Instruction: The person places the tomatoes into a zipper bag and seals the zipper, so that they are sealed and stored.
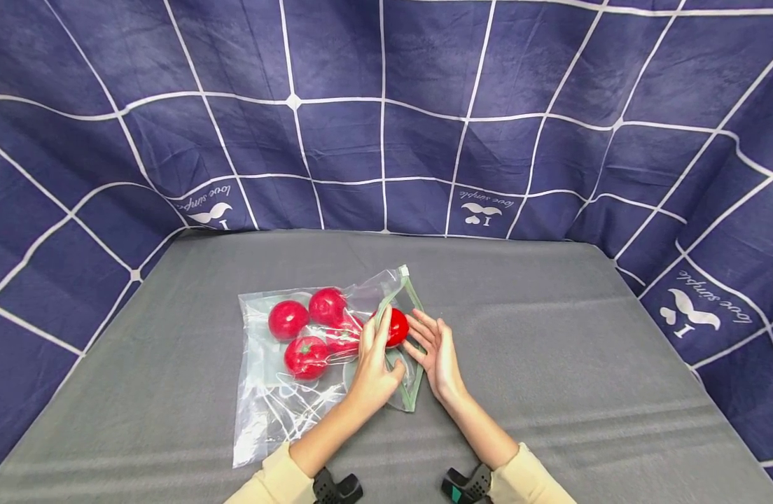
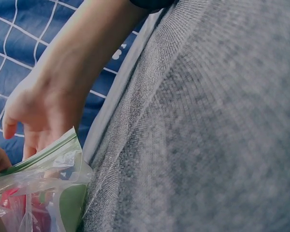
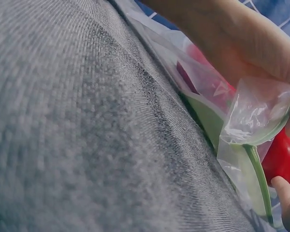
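A clear zip bag (image 1: 269, 420) with a green zip strip lies flat, its mouth facing right. Inside are several red tomatoes, one (image 1: 306, 358) showing its green stem end. Another tomato (image 1: 397, 327) sits in the mouth between the hands, also seen as a red tomato (image 3: 284, 157) in the right wrist view. My left hand (image 1: 375, 367) holds the bag's upper lip, fingers along the green strip and thumb at the opening. My right hand (image 1: 441, 360) has its fingers extended, fingertips right at the tomato's right side. The left palm is hidden from above.
The bag rests on a grey cloth-covered table (image 1: 550, 336). A blue curtain with white grid lines (image 1: 342, 140) hangs behind and along both sides. Dark bands (image 1: 467, 484) circle both wrists below cream sleeves.
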A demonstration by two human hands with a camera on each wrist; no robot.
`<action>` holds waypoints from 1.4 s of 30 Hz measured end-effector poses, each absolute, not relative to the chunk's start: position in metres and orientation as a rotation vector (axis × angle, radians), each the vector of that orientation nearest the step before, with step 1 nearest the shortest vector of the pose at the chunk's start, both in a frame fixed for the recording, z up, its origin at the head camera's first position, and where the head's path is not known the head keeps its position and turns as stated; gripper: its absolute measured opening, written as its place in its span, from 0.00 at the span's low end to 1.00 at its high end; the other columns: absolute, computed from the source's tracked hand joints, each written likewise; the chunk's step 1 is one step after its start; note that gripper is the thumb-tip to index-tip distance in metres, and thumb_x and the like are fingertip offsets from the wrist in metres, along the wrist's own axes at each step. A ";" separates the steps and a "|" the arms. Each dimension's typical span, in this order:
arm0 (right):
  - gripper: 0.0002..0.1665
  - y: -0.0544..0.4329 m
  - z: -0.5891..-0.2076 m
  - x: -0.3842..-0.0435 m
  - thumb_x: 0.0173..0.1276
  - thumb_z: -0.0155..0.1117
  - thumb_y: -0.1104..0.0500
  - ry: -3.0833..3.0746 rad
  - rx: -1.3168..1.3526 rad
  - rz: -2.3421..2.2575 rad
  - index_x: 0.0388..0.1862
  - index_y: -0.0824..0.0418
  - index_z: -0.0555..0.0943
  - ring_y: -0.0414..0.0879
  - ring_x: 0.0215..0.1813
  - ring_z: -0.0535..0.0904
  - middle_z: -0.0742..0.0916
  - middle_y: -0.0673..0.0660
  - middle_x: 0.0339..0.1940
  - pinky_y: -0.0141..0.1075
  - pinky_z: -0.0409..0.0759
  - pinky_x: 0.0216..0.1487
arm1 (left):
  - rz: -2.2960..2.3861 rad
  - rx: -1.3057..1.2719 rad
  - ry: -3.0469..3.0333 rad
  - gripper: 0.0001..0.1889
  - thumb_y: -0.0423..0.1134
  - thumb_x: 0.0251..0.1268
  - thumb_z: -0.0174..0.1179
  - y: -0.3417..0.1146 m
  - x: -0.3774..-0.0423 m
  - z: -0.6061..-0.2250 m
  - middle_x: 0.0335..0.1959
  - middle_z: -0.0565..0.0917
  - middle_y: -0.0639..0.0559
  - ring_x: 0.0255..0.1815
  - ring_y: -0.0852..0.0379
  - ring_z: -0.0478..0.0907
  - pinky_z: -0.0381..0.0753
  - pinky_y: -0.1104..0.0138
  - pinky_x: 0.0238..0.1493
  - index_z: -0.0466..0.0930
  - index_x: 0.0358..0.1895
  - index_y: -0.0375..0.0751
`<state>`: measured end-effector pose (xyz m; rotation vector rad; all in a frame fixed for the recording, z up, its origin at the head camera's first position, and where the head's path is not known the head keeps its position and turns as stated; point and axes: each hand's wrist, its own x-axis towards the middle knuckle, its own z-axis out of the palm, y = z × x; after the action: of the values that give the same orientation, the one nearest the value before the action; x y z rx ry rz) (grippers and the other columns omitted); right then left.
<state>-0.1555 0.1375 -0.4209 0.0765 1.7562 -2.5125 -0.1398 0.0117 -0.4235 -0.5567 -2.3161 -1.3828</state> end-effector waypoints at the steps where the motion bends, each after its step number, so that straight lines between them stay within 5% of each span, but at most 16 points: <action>1: 0.36 0.138 -0.421 -0.156 0.72 0.21 0.46 1.736 0.069 -2.521 0.68 0.68 0.56 0.48 0.63 0.69 0.66 0.68 0.67 0.39 0.72 0.58 | -1.386 -0.556 -2.317 0.46 0.22 0.35 0.54 0.012 -0.140 -0.423 0.61 0.61 0.38 0.62 0.43 0.59 0.63 0.50 0.57 0.53 0.69 0.39; 7: 0.42 0.133 -0.423 -0.154 0.70 0.19 0.38 1.721 0.055 -2.527 0.69 0.68 0.55 0.50 0.65 0.66 0.65 0.68 0.68 0.40 0.70 0.61 | -1.378 -0.558 -2.318 0.46 0.22 0.35 0.54 0.011 -0.140 -0.423 0.61 0.62 0.38 0.62 0.43 0.59 0.63 0.50 0.57 0.54 0.68 0.38; 14: 0.43 0.119 -0.425 -0.153 0.70 0.14 0.40 1.657 0.027 -2.506 0.68 0.70 0.55 0.56 0.71 0.55 0.60 0.68 0.70 0.48 0.57 0.69 | -1.307 -0.579 -2.281 0.43 0.23 0.36 0.55 0.011 -0.140 -0.425 0.60 0.63 0.38 0.62 0.42 0.59 0.62 0.48 0.58 0.56 0.67 0.35; 27: 0.45 0.108 -0.416 -0.153 0.70 0.18 0.38 1.625 0.062 -2.499 0.69 0.72 0.52 0.56 0.74 0.47 0.56 0.68 0.71 0.46 0.51 0.71 | -1.342 -0.579 -2.313 0.43 0.24 0.37 0.55 0.011 -0.138 -0.422 0.61 0.62 0.36 0.63 0.42 0.58 0.61 0.49 0.60 0.55 0.68 0.36; 42: 0.43 0.137 -0.409 -0.154 0.69 0.16 0.36 1.459 0.098 -2.528 0.72 0.64 0.44 0.60 0.72 0.53 0.57 0.67 0.72 0.49 0.53 0.70 | -1.444 -0.550 -2.354 0.46 0.23 0.35 0.53 0.011 -0.140 -0.423 0.60 0.61 0.40 0.60 0.46 0.58 0.65 0.52 0.55 0.52 0.69 0.37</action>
<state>-0.1544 0.1372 -0.4090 0.0978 1.4588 -2.5280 -0.1396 0.0112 -0.4234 -0.5503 -2.3542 -1.4441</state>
